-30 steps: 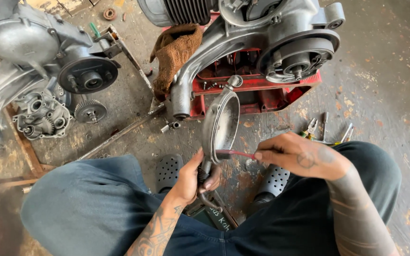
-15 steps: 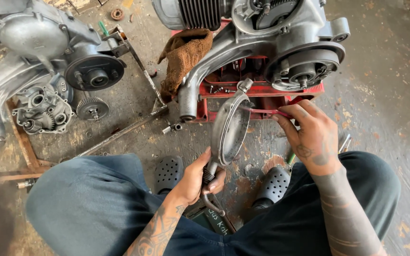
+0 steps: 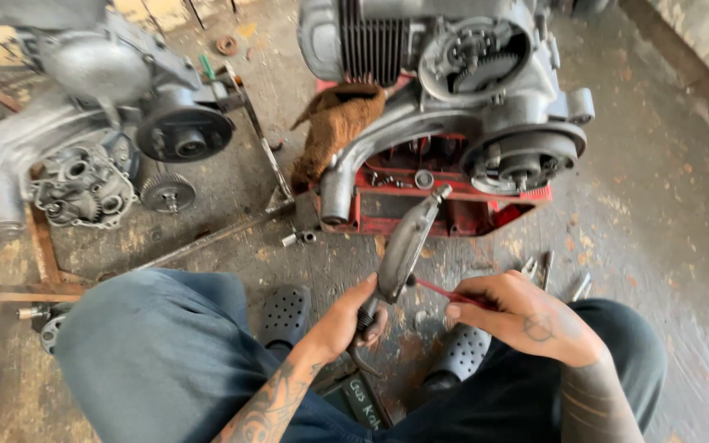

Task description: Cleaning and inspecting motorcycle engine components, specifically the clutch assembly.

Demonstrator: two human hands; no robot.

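My left hand [image 3: 346,316] grips the lower end of a grey metal engine cover [image 3: 404,246], holding it upright and edge-on between my knees. My right hand [image 3: 527,316] holds a thin red-handled tool [image 3: 445,292] whose tip touches the cover's right side. Just beyond the cover, a grey scooter engine [image 3: 469,98] with cooling fins rests on a red tray [image 3: 453,209]. A brown rag [image 3: 334,131] hangs over the engine's left side.
A second grey engine case [image 3: 84,90] with a black pulley [image 3: 184,135] and a loose gear [image 3: 167,193] lies at the left. Small tools [image 3: 547,267] lie on the stained concrete floor by my right knee. My black perforated shoes [image 3: 285,312] rest below.
My right hand has come back from up near the red tray down to the cover, bringing the red tool against it. The cover has tilted edge-on. The view has shifted closer.
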